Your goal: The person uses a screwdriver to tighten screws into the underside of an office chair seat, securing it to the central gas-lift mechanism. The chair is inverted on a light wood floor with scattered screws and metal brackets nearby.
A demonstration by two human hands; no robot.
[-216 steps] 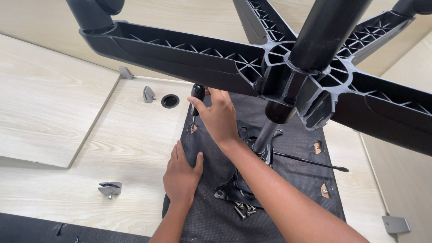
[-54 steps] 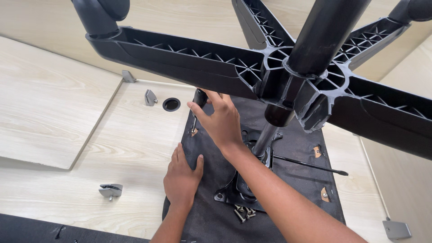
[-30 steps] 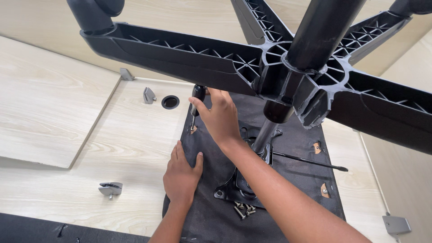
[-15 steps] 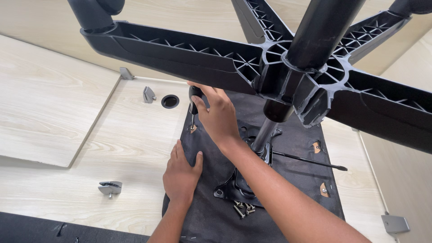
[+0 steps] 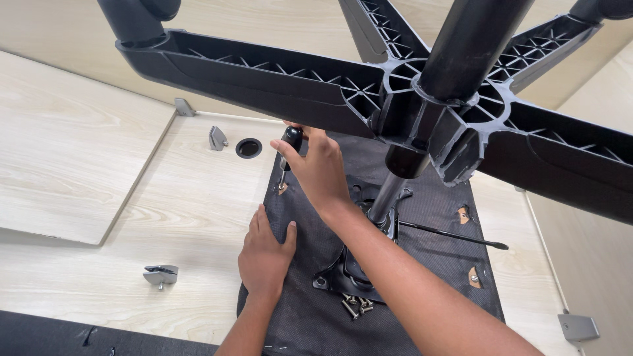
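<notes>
An upturned office chair lies on a light wooden surface, its black seat underside (image 5: pixel 435 264) facing up and its black star base (image 5: pixel 409 92) spreading overhead on a gas column (image 5: pixel 389 194). My right hand (image 5: pixel 320 168) grips the black handle of a screwdriver (image 5: pixel 289 146), whose tip stands in a hole at the seat's far left corner. My left hand (image 5: pixel 265 254) rests flat, fingers apart, on the seat's left edge. Several loose screws (image 5: pixel 355 306) lie beside the metal mounting plate (image 5: pixel 343 277).
A thin black lever (image 5: pixel 455 234) sticks out to the right of the column. Small metal brackets lie on the wood at left (image 5: pixel 161 275), far left (image 5: pixel 217 138) and bottom right (image 5: pixel 577 326). A round hole (image 5: pixel 248 148) is cut in the wooden panel.
My right hand has shifted slightly on the screwdriver handle, as in turning it. The left hand stays flat on the seat. The view wobbles a little.
</notes>
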